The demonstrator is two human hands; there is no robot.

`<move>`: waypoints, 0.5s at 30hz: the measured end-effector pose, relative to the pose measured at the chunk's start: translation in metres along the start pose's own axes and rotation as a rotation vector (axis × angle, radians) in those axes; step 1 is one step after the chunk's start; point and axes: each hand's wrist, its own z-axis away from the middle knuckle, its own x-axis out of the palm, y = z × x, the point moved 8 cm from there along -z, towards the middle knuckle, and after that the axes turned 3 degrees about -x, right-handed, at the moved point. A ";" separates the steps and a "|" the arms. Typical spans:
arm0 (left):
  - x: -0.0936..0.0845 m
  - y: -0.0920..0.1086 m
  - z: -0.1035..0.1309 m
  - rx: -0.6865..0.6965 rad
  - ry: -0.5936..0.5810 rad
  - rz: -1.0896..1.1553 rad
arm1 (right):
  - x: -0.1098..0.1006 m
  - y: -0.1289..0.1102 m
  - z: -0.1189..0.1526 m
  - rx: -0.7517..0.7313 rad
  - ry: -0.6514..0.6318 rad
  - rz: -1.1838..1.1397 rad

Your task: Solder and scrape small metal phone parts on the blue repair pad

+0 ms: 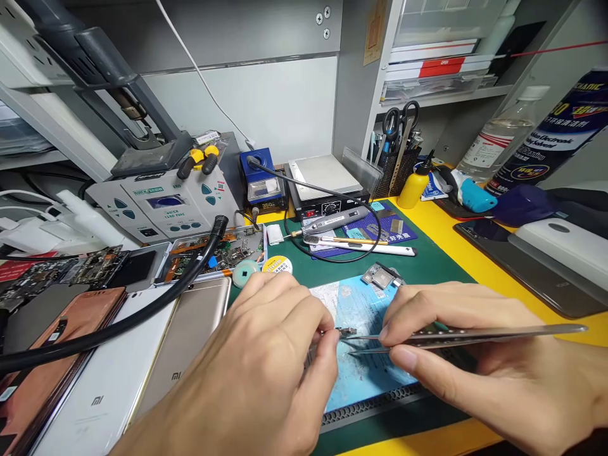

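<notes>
My left hand (280,348) pinches a small electronic part (349,330) between thumb and index finger. Most of that part is hidden behind the fingers, so I cannot make out its kind. My right hand (456,354) grips metal tweezers (498,334) between thumb and fingers. Their two tips are a little apart and point left, close to the small part. Both hands are over a blue work mat (361,380), stained and scratched. Behind the right hand, a small circuit board (381,276) with a metal shield lies on the mat's far edge.
Several phones, one white (104,373), lie at left under a black hose (156,310). A tray of circuit boards (213,253) and a hot-air station (166,202) stand behind. A soldering iron (339,219) lies beyond the mat. At right are a yellow bottle (412,188) and a dark phone (527,266).
</notes>
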 end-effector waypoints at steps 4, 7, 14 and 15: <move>0.001 -0.001 0.001 0.009 -0.003 -0.016 | 0.001 0.003 0.001 0.030 -0.013 0.003; 0.002 -0.002 0.000 0.020 -0.007 -0.029 | 0.001 0.004 0.002 0.048 -0.017 -0.012; -0.001 -0.005 -0.001 -0.092 -0.026 0.051 | 0.000 0.006 0.002 0.102 0.024 -0.057; -0.002 -0.007 0.000 -0.134 -0.030 0.074 | -0.002 0.006 0.003 0.111 0.044 -0.063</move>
